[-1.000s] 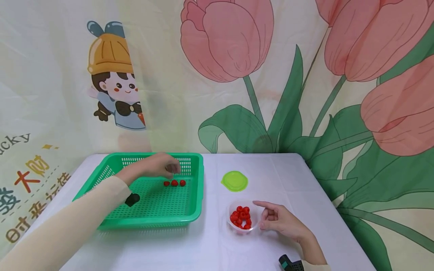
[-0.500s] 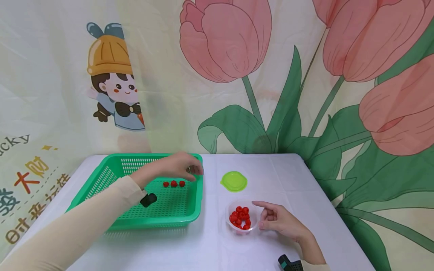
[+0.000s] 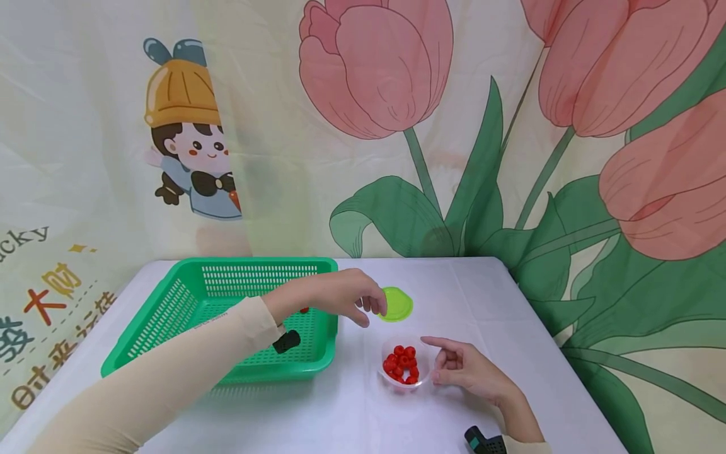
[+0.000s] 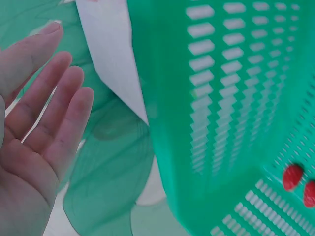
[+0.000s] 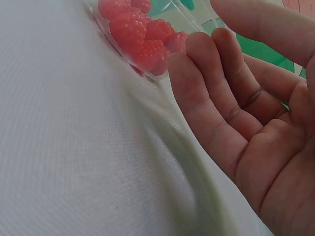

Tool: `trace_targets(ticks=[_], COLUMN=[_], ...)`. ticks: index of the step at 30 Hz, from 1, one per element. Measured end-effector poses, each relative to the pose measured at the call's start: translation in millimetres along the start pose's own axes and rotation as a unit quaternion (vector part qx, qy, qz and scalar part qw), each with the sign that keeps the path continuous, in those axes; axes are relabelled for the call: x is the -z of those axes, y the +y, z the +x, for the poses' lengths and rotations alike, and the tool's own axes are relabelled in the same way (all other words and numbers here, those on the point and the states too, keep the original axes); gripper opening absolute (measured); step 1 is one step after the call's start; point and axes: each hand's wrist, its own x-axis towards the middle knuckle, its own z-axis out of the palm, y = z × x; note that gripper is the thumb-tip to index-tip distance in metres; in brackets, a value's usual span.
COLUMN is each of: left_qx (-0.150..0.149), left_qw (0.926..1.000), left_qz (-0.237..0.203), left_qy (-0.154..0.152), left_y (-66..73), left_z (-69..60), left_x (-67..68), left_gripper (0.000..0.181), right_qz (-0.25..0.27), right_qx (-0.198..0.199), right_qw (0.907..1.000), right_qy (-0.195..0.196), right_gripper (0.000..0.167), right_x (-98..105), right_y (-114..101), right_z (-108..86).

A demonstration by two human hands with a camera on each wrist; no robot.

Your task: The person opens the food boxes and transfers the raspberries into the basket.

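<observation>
Red raspberries [image 3: 406,360] fill part of a clear round plastic bowl [image 3: 402,388]. My right hand [image 3: 473,375] stays at the bowl's right side, index finger pointing along its rim and the other fingers loosely bent. In the right wrist view its fingertips [image 5: 184,69] lie against or very near the bowl wall; contact is hard to tell. Nothing is in my left hand [image 3: 348,295], which hangs past the right rim of the green basket [image 3: 326,362], fingers relaxed. Two raspberries [image 4: 293,177] show inside the basket in the left wrist view; my left arm mostly covers them in the head view.
A light green lid [image 3: 399,304] lies on the white-covered table [image 3: 454,296] behind the bowl, partly behind my left fingers. A printed cloth [image 3: 272,157] with tulips hangs at the back. A black wrist device [image 3: 287,341] is on each arm.
My left hand has moved right from above the raspberries in the basket, over its rim, toward the lid and bowl. My right hand and the bowl have stayed in place.
</observation>
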Motion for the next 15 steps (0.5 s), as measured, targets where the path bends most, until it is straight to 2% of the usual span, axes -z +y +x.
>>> trace_targets(ticks=[8, 15], left_qx=[-0.019, -0.022], left_qw=[0.9994, 0.9984], left_qz=[-0.016, -0.022], left_qy=[-0.025, -0.048], left_y=[12.4, 19.4], left_z=[32.2, 46.4], left_x=[-17.5, -32.5], left_gripper=[0.027, 0.029], right_qz=[0.006, 0.013], right_qx=[0.005, 0.0], right_qw=[0.9999, 0.9999], right_qy=[-0.006, -0.01], right_gripper=[0.071, 0.071], right_x=[1.9, 0.8], right_y=[-0.7, -5.0], right_z=[-1.0, -1.0])
